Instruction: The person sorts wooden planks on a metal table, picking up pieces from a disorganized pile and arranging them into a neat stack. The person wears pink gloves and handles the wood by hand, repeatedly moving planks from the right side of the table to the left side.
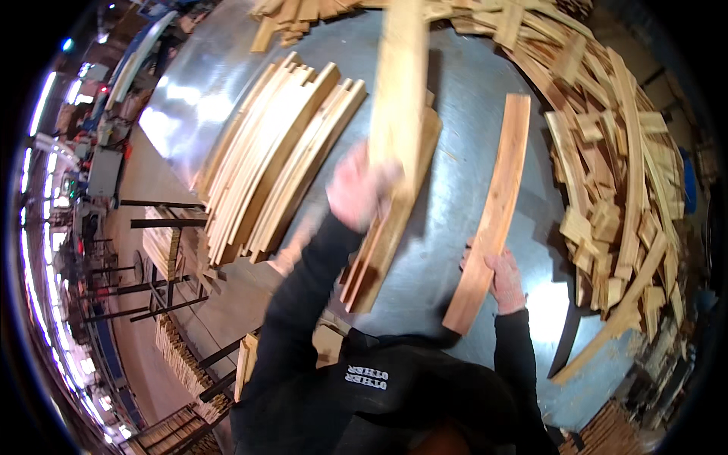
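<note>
My left hand (356, 186), in a pale work glove and slightly blurred, is closed on the edge of a long pale wooden board (399, 83) that points away from me. Beneath that board, a few more boards (375, 262) lie side by side on the metal table (459, 98). My right hand (506, 280), also gloved, grips a reddish-brown board (500, 186) near its lower end. Fingertips show on the board's left side and the thumb side on its right. Both forearms wear black sleeves.
On the left, a row of pale boards (265, 148) lies packed together. A tangled heap of wood offcuts (607, 220) covers the table's right side, and more pieces (303, 11) lie along the far edge. Black rack bars (168, 224) and stacked wood stand below left.
</note>
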Demonstrator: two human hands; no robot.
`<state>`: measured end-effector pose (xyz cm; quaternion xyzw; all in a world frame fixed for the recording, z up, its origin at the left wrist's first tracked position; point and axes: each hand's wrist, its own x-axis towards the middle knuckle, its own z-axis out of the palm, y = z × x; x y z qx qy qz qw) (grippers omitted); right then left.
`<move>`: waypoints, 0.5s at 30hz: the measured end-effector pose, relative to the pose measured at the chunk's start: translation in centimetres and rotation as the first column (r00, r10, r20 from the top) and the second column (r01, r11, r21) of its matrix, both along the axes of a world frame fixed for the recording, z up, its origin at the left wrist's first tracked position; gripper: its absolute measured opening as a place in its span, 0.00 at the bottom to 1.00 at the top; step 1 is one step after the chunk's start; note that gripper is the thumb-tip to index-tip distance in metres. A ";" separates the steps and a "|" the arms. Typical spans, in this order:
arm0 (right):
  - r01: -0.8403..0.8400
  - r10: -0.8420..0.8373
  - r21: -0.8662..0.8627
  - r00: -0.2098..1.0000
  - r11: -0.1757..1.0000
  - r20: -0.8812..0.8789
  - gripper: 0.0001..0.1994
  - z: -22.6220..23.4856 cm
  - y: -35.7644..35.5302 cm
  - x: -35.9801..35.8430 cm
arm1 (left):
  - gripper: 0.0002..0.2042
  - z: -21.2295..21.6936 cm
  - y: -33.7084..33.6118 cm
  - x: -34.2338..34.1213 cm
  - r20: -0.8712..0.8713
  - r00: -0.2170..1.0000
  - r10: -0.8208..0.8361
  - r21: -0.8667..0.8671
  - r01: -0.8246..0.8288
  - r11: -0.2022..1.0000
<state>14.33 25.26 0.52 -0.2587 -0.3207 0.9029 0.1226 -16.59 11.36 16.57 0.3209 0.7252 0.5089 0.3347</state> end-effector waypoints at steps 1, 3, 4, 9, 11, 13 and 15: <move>-0.022 0.022 -0.025 1.000 0.999 -0.001 0.31 0.9 -0.4 -0.5 | 0.24 -0.5 0.8 -6.1 -0.679 0.719 -0.146 -0.187 0.023 0.982; -0.064 0.064 -0.044 0.998 0.997 0.002 0.30 0.8 -1.4 -1.0 | 0.27 1.4 2.9 -16.7 -0.921 0.379 -0.089 -0.245 -0.387 0.889; -0.078 0.078 -0.030 0.997 0.997 0.013 0.30 0.7 -1.7 -1.5 | 0.33 3.5 4.4 -21.2 -0.879 0.475 -0.051 -0.366 -0.601 0.711; -0.083 0.083 -0.028 0.997 0.996 -0.006 0.28 3.2 -1.6 -2.9 | 0.25 0.0 6.3 -15.4 0.169 0.901 0.399 0.220 -0.429 0.876; -0.131 0.118 -0.068 0.979 0.989 -0.165 0.25 3.7 -1.3 -4.2 | 0.27 -8.1 3.6 -7.6 -0.093 0.977 -0.191 -0.141 0.177 0.974; 0.008 -0.009 0.081 1.000 0.997 0.018 0.27 1.7 -1.1 -4.9 | 0.36 -11.5 1.9 3.6 0.274 0.923 -0.269 -0.151 0.318 0.936; 0.054 -0.107 0.294 0.980 0.954 0.169 0.30 1.1 -1.3 -5.8 | 0.43 -11.4 0.1 12.8 0.470 0.861 -0.194 0.049 0.194 0.980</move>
